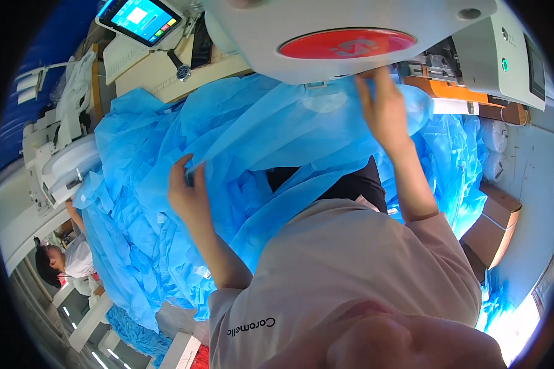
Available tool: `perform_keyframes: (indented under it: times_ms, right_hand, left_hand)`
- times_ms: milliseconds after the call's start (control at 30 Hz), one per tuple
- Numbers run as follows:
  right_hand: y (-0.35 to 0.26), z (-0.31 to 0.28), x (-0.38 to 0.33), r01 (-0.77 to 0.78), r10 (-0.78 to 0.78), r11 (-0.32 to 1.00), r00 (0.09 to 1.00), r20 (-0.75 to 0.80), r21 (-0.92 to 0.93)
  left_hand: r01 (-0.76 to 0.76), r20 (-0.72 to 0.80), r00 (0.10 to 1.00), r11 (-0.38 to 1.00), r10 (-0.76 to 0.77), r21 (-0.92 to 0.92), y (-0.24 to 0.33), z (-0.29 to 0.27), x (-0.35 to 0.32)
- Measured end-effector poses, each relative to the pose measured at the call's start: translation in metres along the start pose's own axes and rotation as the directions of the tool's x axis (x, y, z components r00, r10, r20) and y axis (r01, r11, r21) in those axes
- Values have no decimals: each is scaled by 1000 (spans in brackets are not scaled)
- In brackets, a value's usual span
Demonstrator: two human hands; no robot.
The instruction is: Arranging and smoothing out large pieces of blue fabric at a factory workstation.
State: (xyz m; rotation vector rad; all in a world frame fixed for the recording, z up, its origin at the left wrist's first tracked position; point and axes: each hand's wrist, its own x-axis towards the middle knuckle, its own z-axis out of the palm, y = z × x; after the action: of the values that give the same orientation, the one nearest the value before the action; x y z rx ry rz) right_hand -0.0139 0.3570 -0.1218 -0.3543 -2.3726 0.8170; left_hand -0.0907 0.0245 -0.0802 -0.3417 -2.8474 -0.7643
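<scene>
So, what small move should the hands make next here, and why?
I'd probably draw the left hand gently outward to smooth the blue fabric: it shows loose folds running from near that hand's fingertips toward the white machine head, while the right hand is already up at the head's lower edge, beside the fabric.

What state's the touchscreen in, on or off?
On: the touchscreen glows blue, with a white patch and coloured blocks showing.
</scene>
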Motion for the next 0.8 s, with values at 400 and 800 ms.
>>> perform_keyframes:
  times_ms: [400, 800]
  right_hand:
    - [12, -32, -5, -198, 167, 961, 972, 166, 194]
    - [48, -103, -37, -425, 333, 875, 876, -349, -230]
  left_hand:
    - [-136, -192, 978, 948, 83, -288, 20, 37, 35]
    - [-427, 120, 872, 857, 475, -288, 100, 81, 33]
